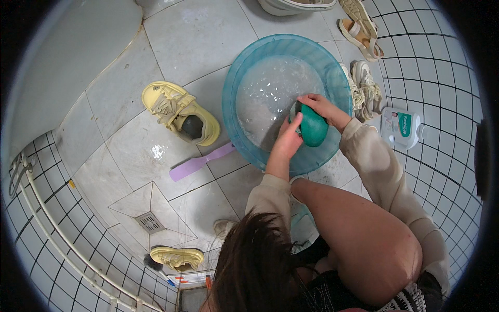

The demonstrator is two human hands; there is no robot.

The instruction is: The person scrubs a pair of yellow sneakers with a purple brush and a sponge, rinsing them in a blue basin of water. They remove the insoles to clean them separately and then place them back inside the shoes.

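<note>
Both my hands are over a translucent blue plastic basin (230, 113) of cloudy, sudsy water (269, 85). Between them is a green, rounded piece (315, 126) with a paler inner side, which looks like a bent shoe insole. My left hand (290, 136) grips its near left edge, thumb up. The fingers of my right hand (321, 107) hold its upper edge. Left of the basin lies a yellow lace-up shoe (181, 113) with a dark interior. A purple-handled brush (200, 162) rests on the floor against the basin, its bristles mostly hidden.
White sneakers (366, 91) and beige sandals (360, 33) line the right wall, near a white detergent bottle (401, 128). A pale tub (296, 6) stands at the top. Another yellow shoe (177, 257) lies below the floor drain (150, 222). White pipes (58, 230) run along the left wall.
</note>
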